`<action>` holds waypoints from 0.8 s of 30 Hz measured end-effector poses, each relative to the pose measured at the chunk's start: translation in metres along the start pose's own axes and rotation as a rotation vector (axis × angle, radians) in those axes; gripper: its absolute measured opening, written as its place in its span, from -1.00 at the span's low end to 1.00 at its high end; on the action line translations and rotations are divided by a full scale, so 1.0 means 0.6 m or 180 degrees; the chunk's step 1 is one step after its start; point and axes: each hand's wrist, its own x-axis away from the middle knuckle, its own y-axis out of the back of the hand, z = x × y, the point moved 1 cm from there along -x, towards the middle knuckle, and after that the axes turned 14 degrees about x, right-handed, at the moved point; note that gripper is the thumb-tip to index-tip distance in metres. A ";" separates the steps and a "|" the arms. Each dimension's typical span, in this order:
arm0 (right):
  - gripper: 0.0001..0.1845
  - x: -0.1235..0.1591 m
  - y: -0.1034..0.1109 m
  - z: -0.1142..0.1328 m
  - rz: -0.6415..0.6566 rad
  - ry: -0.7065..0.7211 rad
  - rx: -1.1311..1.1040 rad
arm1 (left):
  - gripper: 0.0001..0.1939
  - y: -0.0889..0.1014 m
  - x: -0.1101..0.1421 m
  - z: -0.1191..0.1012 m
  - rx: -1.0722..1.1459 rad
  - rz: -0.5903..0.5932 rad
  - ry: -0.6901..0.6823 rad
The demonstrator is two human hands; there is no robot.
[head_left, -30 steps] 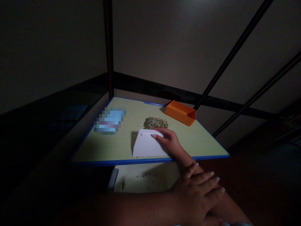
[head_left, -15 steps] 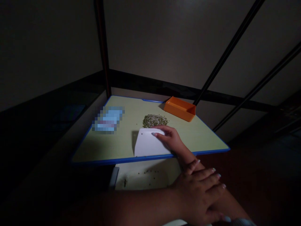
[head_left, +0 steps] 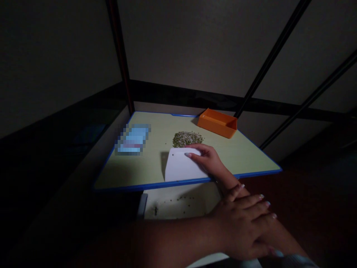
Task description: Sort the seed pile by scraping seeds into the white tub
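Head view: the fingers of the right hand are pinching the upper edge of a white flat piece, the thumb on its near face and the other fingers reaching behind. The piece is at the front of the table, its lower edge by the blue rim; whether that edge bears on the top is hard to tell. It looks like thin, smooth plastic: probably light, stiff enough to hold its shape, perhaps a little slippery, so the top edge, thumb against fingers, seems a sound place to grip. The left hand lies across the right forearm, its fingers slightly spread and holding no object. Just beyond the piece sits a pile of small greenish grains, likely hard, light and quick to roll. Farther out, an orange tray stands at the back right and a pixelated blue item lies at the left. Below the front edge, a pale container carries scattered grains.
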 end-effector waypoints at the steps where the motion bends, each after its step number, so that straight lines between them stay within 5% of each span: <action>1: -0.74 0.000 0.001 0.001 0.0001 0.0014 0.0010 | -0.32 -0.001 0.001 0.000 0.0019 0.0011 0.0008; 24: -0.71 -0.002 0.007 -0.004 -0.0280 -0.0183 -0.0158 | -0.36 0.010 0.005 0.010 0.0606 0.0150 -0.0013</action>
